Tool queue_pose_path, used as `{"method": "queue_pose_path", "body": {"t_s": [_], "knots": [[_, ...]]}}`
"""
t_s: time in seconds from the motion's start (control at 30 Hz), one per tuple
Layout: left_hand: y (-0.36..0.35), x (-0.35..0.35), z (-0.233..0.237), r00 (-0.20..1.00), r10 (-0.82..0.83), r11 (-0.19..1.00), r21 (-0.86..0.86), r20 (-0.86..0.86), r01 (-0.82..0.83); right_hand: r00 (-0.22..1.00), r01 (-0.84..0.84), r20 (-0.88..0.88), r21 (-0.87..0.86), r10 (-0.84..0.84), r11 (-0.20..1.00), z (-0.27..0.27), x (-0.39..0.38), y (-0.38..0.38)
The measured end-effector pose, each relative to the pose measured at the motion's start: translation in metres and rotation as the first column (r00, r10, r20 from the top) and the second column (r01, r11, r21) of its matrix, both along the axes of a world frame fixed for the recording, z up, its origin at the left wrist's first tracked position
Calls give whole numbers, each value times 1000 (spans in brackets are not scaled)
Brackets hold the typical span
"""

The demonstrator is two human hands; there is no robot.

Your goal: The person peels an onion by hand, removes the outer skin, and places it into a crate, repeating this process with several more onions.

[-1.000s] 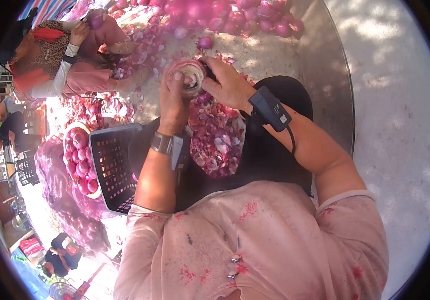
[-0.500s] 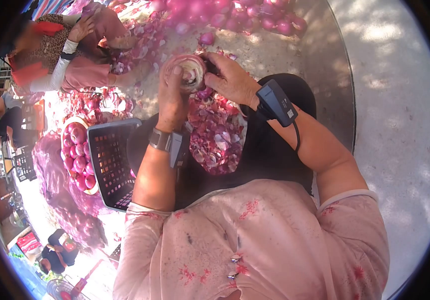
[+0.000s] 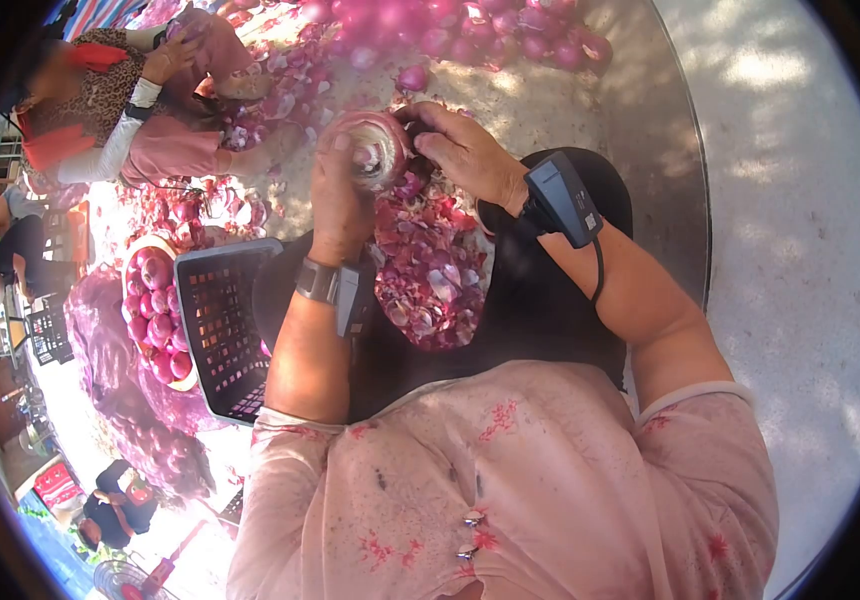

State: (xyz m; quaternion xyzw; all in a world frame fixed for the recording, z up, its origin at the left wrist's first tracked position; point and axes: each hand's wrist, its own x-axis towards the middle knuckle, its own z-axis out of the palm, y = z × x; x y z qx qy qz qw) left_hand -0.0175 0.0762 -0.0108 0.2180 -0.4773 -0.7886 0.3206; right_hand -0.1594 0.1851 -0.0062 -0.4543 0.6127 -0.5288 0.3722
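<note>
Sunny spots dapple the pale floor [image 3: 785, 290] on the right, and a dark round edge cuts off the corners. At the far end, a heap of onions [image 3: 455, 35] is blurry and cut off at the top. Near the middle, above a pile of peels [image 3: 430, 270], is one big onion [image 3: 378, 152]. The left hand [image 3: 338, 210] curls around it, thumb on its front; its other fingers are mostly hidden. The right hand [image 3: 475, 160] has bent fingers at the onion's right edge; I can't tell if they pinch anything. On the left, a black crate [image 3: 230, 325] partly covers a round tub [image 3: 162, 242] of onions, and the left arm blocks some of the crate. Far left, another person [image 3: 100, 95] sits with a blurred face.
</note>
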Motion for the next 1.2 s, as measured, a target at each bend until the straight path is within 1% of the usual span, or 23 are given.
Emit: {"method": "queue_pose_path", "body": {"t_s": [0.07,0.1,0.17,0.2,0.27,0.4,0.47,0.5,0.57,0.6,0.67,0.7,0.77,0.8,0.87,0.9,0.97,1.0,1.07,1.1,1.17,1.2], "knots": [[-5,1,1,990,-125,987,-103,-57,119,985,-26,164,-129,48,991,-3,5,0],[-4,1,0,990,-128,987,-103,-55,121,985,-24,166,-129,46,991,-5,4,0],[-2,1,-5,1000,-20,993,-115,2,21,998,-61,16,-113,63,992,-8,1,0],[-3,2,-6,1000,-20,993,-115,3,20,998,-61,17,-113,64,992,-9,0,1],[-4,3,-6,1000,-19,998,-53,2,19,997,-76,0,-145,76,987,-7,-1,1],[-1,3,-4,1000,11,998,-56,29,-9,997,-76,-34,-144,72,987,-14,-2,0],[-1,2,-5,999,8,989,-146,38,-2,981,-38,-194,-146,9,989,-12,-1,-1],[0,2,-5,999,6,989,-146,39,0,981,-36,-192,-146,8,989,-12,1,-1],[1,1,-6,994,55,981,-192,91,-36,967,66,-228,-195,-111,979,-8,6,-3],[2,1,-5,994,54,981,-193,91,-36,967,67,-227,-196,-112,978,-5,5,-1],[2,3,-2,993,30,966,-260,110,-1,941,77,-331,14,-68,997,5,5,2],[2,3,-1,994,30,966,-260,110,0,941,77,-331,13,-68,997,3,5,1],[2,3,-1,994,37,973,-229,102,-13,919,154,-350,-106,-181,982,0,7,0],[3,3,-1,994,37,973,-230,102,-12,919,154,-350,-107,-182,982,-1,7,0],[6,1,0,987,121,961,-262,102,-91,910,221,-327,-139,-255,965,2,6,0],[7,1,1,988,120,961,-263,102,-89,910,222,-327,-140,-257,965,2,6,0],[8,2,2,975,177,894,-437,136,-102,901,232,-341,-142,-268,962,3,6,1],[9,2,2,975,176,893,-438,136,-100,901,234,-341,-143,-269,962,5,6,2],[9,2,1,981,153,930,-354,121,-101,886,243,-374,-131,-274,961,10,6,3],[8,3,0,981,152,930,-354,120,-101,886,243,-374,-131,-275,961,9,5,2],[2,7,-4,985,66,938,-346,158,-7,917,305,-228,-136,-329,943,5,-2,-1],[1,8,-6,985,65,938,-346,157,-7,916,305,-228,-136,-329,943,3,-6,-2]]}}
